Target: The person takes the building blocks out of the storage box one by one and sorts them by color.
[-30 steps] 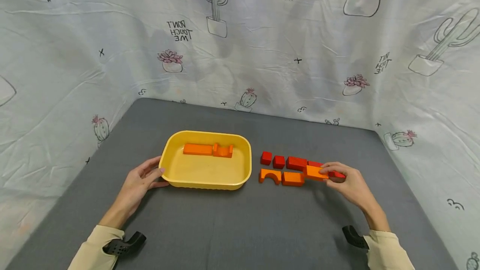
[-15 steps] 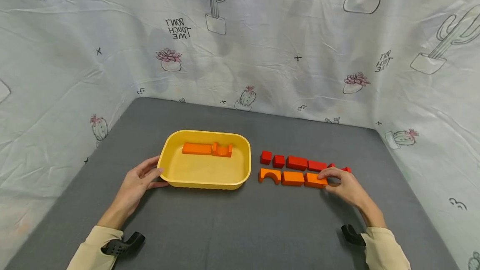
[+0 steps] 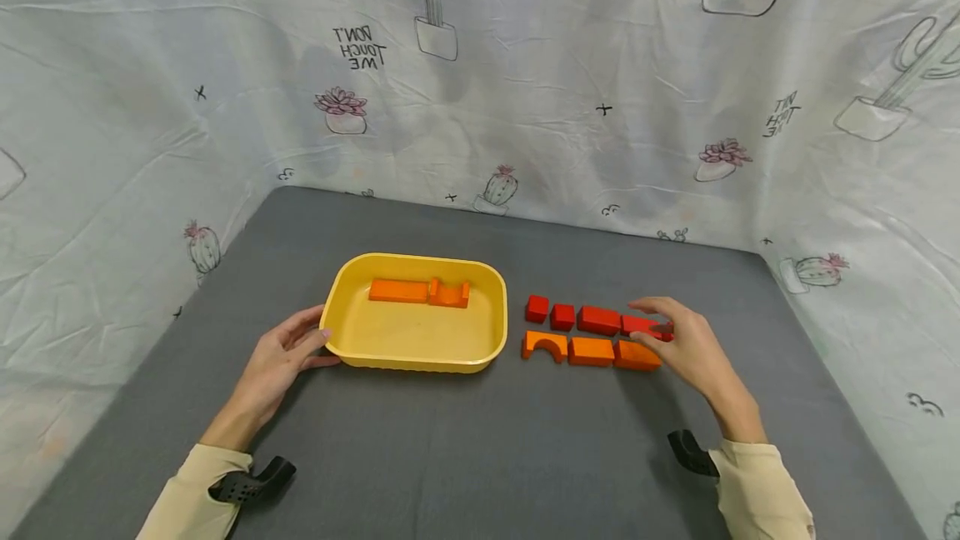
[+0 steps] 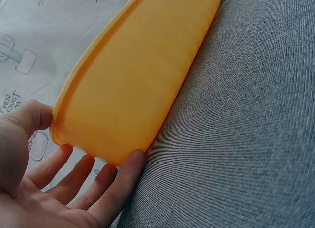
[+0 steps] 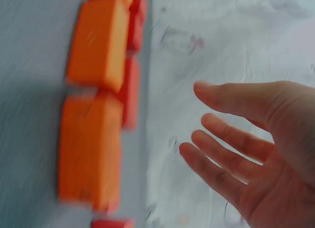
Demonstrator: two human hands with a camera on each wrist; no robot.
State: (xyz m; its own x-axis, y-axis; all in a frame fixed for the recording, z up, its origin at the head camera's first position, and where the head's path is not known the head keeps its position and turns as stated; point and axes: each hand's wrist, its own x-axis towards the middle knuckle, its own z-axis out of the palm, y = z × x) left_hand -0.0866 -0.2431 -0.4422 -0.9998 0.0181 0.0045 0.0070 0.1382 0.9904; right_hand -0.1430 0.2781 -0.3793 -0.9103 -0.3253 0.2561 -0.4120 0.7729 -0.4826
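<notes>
At the left end of a yellow plastic tub (image 3: 416,363), my left hand (image 3: 281,361) holds the tub, thumb at the rim and fingertips against the outer wall. Inside the tub a long orange block (image 3: 398,291) and an orange arch block (image 3: 448,297) lie end to end by the far wall. My right hand (image 3: 686,348) hovers over the right end of the block rows, thumb and fingers apart with nothing between them. Just left of it lies an orange rectangular block (image 3: 637,355), ending the front row. Behind that is a red block (image 3: 636,325), partly covered by my fingers.
The front row also has an orange arch (image 3: 544,344) and another orange block (image 3: 591,351). Two red cubes (image 3: 537,308) and a long red block (image 3: 598,321) continue the back row. Patterned cloth (image 3: 525,90) walls the grey table (image 3: 420,440) at back and sides.
My right hand set the orange block down at the right end of the front row, let go and rose off it. The left hand has stayed at the tub.
</notes>
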